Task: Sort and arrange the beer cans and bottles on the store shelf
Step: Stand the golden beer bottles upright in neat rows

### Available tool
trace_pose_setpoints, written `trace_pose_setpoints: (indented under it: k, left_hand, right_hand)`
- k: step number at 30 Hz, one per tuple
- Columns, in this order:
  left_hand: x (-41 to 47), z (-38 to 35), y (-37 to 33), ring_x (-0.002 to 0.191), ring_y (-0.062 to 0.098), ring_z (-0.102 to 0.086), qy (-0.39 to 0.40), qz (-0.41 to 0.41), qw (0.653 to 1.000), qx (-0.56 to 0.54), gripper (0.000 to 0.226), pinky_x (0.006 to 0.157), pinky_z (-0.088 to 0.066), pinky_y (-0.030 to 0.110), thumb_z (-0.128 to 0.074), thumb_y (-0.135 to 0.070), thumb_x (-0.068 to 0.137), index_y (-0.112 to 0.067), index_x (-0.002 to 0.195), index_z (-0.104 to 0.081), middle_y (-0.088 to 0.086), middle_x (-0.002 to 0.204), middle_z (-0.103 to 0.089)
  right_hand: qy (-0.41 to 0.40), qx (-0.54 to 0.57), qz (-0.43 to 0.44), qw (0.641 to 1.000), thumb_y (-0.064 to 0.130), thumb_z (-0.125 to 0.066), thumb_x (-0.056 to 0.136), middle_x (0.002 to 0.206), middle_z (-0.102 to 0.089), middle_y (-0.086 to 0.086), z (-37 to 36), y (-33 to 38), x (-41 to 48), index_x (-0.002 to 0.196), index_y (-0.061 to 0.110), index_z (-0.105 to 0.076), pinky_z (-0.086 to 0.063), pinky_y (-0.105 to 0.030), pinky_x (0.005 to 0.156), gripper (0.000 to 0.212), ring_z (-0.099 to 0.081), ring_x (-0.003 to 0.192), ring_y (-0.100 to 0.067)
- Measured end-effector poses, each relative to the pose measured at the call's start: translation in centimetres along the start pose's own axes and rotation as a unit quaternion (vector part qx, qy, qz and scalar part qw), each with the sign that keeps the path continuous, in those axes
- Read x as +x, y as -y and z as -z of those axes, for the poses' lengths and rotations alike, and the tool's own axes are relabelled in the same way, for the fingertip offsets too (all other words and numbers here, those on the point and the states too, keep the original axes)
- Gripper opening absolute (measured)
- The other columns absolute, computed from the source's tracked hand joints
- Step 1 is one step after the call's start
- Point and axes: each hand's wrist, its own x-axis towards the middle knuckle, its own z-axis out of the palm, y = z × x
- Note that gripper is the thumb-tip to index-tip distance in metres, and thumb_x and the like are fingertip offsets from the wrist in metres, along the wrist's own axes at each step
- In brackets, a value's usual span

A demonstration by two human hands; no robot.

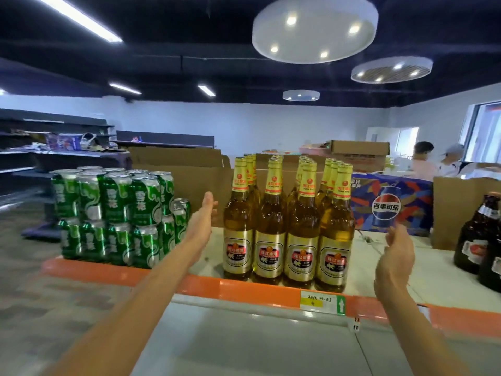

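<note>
Several golden beer bottles with yellow necks and gold labels stand in tidy rows on the white shelf top, behind its orange front edge. Green beer cans are stacked two high at the left. Dark brown bottles stand at the far right. My left hand is flat and open just left of the golden bottles, between them and the cans. My right hand is open to the right of the bottles, apart from them. Neither hand holds anything.
A blue Pepsi carton and brown cardboard boxes stand behind the bottles. A yellow and green price tag sits on the orange edge. Dark shelving is at the far left. Two people stand at the back right.
</note>
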Motion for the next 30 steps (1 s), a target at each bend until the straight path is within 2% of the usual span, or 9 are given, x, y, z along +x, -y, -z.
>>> trace_pose_setpoints:
  k: [5, 8, 10, 13, 17, 20, 23, 26, 30]
  left_hand:
    - [-1.6, 4.1, -1.5, 0.145, 0.021, -0.035, 0.058, -0.050, 0.995, 0.065, 0.082, 0.121, -0.026, 0.048, -0.030, -0.071, 0.092, -0.018, 0.155, -0.035, 0.002, 0.160, -0.036]
    - [-2.9, 5.0, -0.3, 0.143, 0.022, -0.037, 0.105, -0.055, 0.983, 0.139, 0.067, 0.116, -0.035, 0.045, -0.044, -0.054, 0.101, -0.018, 0.156, -0.030, 0.003, 0.159, -0.036]
    - [-3.5, 5.3, 0.9, 0.143, 0.025, -0.038, 0.138, -0.044, 0.975, 0.167, 0.077, 0.113, -0.039, 0.048, -0.058, -0.050, 0.096, -0.020, 0.158, -0.024, 0.005, 0.160, -0.034]
    - [-3.3, 4.8, 2.8, 0.145, 0.026, -0.035, 0.185, -0.016, 0.967, 0.174, 0.101, 0.115, -0.035, 0.046, -0.073, -0.047, 0.086, -0.022, 0.161, -0.010, 0.005, 0.164, -0.026]
    - [-3.0, 2.7, 4.3, 0.149, 0.027, -0.028, 0.195, 0.011, 0.967, 0.165, 0.124, 0.119, -0.029, 0.047, -0.085, -0.040, 0.076, -0.021, 0.160, 0.005, 0.004, 0.165, -0.023]
    - [-3.2, 0.6, 5.5, 0.146, 0.028, -0.034, 0.165, 0.017, 0.975, 0.147, 0.136, 0.117, -0.033, 0.052, -0.090, -0.053, 0.061, -0.032, 0.158, 0.003, 0.003, 0.162, -0.029]
    - [-2.6, -1.9, 7.7, 0.144, 0.030, -0.035, 0.105, 0.018, 0.983, 0.149, 0.143, 0.113, -0.036, 0.059, -0.083, -0.074, 0.041, -0.041, 0.153, 0.000, 0.002, 0.161, -0.029]
    - [-4.1, -3.2, 6.7, 0.146, 0.034, -0.031, 0.048, 0.015, 0.982, 0.179, 0.139, 0.115, -0.033, 0.059, -0.086, -0.064, 0.058, -0.031, 0.157, 0.006, 0.006, 0.163, -0.023]
    - [-4.1, -4.5, 7.5, 0.143, 0.034, -0.036, -0.003, 0.002, 0.975, 0.224, 0.134, 0.112, -0.037, 0.054, -0.088, -0.053, 0.065, -0.023, 0.158, 0.004, 0.009, 0.160, -0.027]
  right_hand:
    - [-0.029, 0.008, 0.107, 0.994, 0.036, -0.036, 0.107, 0.135, -0.055, 0.008, -0.1, 3.3, -6.8, 0.142, 0.024, -0.050, -0.039, -0.015, 0.100, 0.040, -0.052, 0.120, -0.001]
    - [0.022, -0.084, 0.119, 0.989, 0.043, -0.040, 0.104, 0.143, -0.051, 0.005, -2.8, 1.8, -11.9, 0.147, 0.030, -0.044, -0.042, -0.044, 0.110, 0.045, -0.048, 0.129, -0.014]
    - [0.062, -0.134, 0.108, 0.983, 0.052, -0.048, 0.095, 0.144, -0.049, 0.007, -4.1, 0.7, -14.3, 0.146, 0.038, -0.040, -0.046, -0.054, 0.106, 0.054, -0.048, 0.132, -0.018]
    - [0.098, -0.198, 0.098, 0.970, 0.039, -0.063, 0.096, 0.155, -0.038, 0.003, -4.2, 0.2, -16.4, 0.154, 0.030, -0.031, -0.036, -0.050, 0.115, 0.066, -0.036, 0.143, -0.020]
    - [0.097, -0.265, 0.099, 0.954, 0.032, -0.077, 0.087, 0.152, -0.037, -0.003, -3.1, 0.6, -15.7, 0.152, 0.022, -0.033, -0.033, -0.042, 0.112, 0.079, -0.034, 0.142, -0.022]
    - [0.122, -0.311, 0.056, 0.941, 0.052, -0.088, 0.067, 0.150, -0.040, -0.006, -2.1, -1.0, -12.5, 0.150, 0.028, -0.031, -0.039, -0.051, 0.113, 0.103, -0.039, 0.140, -0.029]
    - [0.173, -0.297, 0.026, 0.939, 0.074, -0.088, 0.045, 0.143, -0.048, -0.002, -0.7, -6.2, -7.2, 0.145, 0.038, -0.028, -0.050, -0.057, 0.103, 0.122, -0.051, 0.132, -0.027]
    - [0.178, -0.304, 0.035, 0.935, 0.072, -0.088, 0.046, 0.155, -0.033, -0.004, -1.4, -5.6, -8.4, 0.155, 0.033, -0.008, -0.042, -0.057, 0.110, 0.141, -0.038, 0.142, -0.028]
    - [0.150, -0.323, 0.057, 0.933, 0.065, -0.089, 0.053, 0.161, -0.024, -0.008, -2.0, -5.5, -9.7, 0.158, 0.029, 0.005, -0.035, -0.057, 0.115, 0.145, -0.027, 0.147, -0.031]
